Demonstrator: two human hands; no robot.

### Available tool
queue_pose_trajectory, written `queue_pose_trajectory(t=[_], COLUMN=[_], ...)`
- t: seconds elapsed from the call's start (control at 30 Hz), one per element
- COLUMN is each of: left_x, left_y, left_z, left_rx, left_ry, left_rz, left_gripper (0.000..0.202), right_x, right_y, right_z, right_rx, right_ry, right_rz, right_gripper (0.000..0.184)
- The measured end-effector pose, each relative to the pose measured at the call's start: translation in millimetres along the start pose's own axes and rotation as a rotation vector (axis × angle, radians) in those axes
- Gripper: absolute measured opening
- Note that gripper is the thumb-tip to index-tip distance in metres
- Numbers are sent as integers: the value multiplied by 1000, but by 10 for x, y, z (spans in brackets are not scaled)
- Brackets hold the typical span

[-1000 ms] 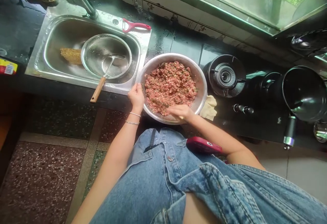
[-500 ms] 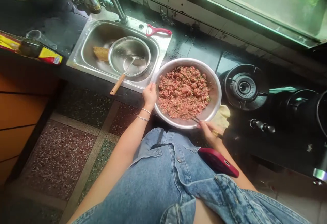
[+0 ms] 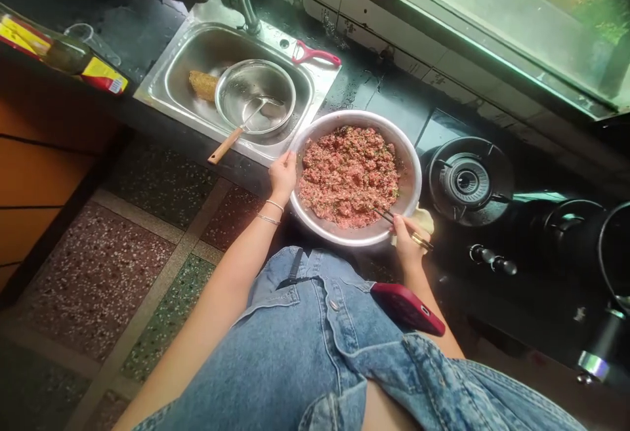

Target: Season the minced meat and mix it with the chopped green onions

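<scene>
On the dark, wet counter (image 3: 374, 100), right of the sink (image 3: 162, 83), the left hand (image 3: 284, 175) grips the rim of the steel bowl (image 3: 409, 159) of minced meat (image 3: 349, 175). The right hand (image 3: 406, 242) pinches chopsticks (image 3: 394, 219), their tips in the meat's near edge. Stirring likely goes best with the rim pinned firmly.

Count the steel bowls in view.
2: the meat-filled bowl on the counter, left hand on its rim; a smaller bowl in the sink. Another may be cut off top left.
</scene>
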State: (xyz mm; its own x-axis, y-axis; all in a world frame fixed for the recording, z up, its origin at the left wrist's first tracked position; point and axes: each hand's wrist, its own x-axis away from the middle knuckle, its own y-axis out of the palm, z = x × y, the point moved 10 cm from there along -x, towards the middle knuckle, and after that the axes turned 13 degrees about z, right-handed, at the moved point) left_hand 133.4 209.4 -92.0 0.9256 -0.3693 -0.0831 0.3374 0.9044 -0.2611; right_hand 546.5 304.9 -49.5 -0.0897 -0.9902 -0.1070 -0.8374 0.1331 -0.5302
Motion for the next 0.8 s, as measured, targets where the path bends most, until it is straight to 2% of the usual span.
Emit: queue_pose_trajectory(t=[0.1, 0.17, 0.23, 0.3, 0.33, 0.4, 0.47, 0.53, 0.6, 0.67, 0.73, 0.8], left_x=[13, 49, 127, 258, 342, 543, 732, 843, 884, 872, 844, 841], left_y=[-106, -294, -595, -993, -1214, -1676, -2161, -2632, -3101, -3593, -4125, -4695], left_z=[-104, -191, -309, -500, -628, -941, -1208, -1391, -1559, -1714, -1856, -1985], left_rx=[-42, -60, -56, -61, -81, -160, -224, -236, -224, -191, -144, -95], left_ry=[-62, -86, -97, -133, -172, -304, -410, -447, -474, -489, -491, -493], left_rz=[77, 128, 165, 190, 197, 209, 263, 343, 426, 499, 565, 633], left_gripper=[33, 39, 44, 43, 41, 32, 23, 18, 16, 15, 14, 14], right_x=[-44, -145, -252, -327, -336, -263, -108, 74, 350, 780, 1412, 2188], right_y=[4, -130, -397, -745, -933, -1159, -1063, -663, -48, 764, 1667, 2477], right_z=[37, 219, 459, 535, 445, 34, -507, -1042, -1520, -1953, -2299, -2574], right_rx=[62, -7, -134, -220, -239, -257, -289, -360, -465, -512, -478, -425], right_ry=[-94, -6, 129, 146, 71, -181, -397, -481, -472, -450, -426, -409], right_rz=[25, 123, 286, 497, 627, 840, 916, 830, 628, 296, -103, -470], right_gripper=[32, 41, 46, 39, 33, 30, 37, 39, 26, 10, 19, 26])
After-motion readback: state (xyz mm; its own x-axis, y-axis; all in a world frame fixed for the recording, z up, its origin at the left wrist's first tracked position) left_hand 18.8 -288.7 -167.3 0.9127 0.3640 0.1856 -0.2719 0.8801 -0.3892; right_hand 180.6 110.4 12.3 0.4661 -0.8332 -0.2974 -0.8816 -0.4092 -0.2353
